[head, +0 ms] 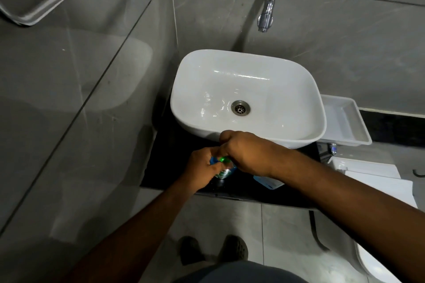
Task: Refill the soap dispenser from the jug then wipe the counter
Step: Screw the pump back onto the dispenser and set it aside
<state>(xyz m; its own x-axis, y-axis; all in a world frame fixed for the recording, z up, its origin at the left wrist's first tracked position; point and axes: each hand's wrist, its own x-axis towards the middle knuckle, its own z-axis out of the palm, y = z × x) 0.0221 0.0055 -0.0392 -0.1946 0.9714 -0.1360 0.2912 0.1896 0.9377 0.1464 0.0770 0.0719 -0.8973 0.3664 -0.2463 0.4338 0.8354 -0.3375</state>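
A small soap dispenser bottle [224, 171] with a blue label and a green top stands on the black counter [174, 167] in front of the white basin. My left hand [202, 167] is wrapped around the bottle's body. My right hand [243, 151] is closed over the green top from above. Most of the bottle is hidden by both hands. A light blue and white object [268, 181] lies on the counter under my right wrist; I cannot tell what it is.
A white basin [248, 96] with a metal drain sits on the counter under a wall tap [266, 11]. A white tray [345, 122] stands to its right. White surfaces and a toilet rim [379, 266] lie at the right. A glass panel bounds the left.
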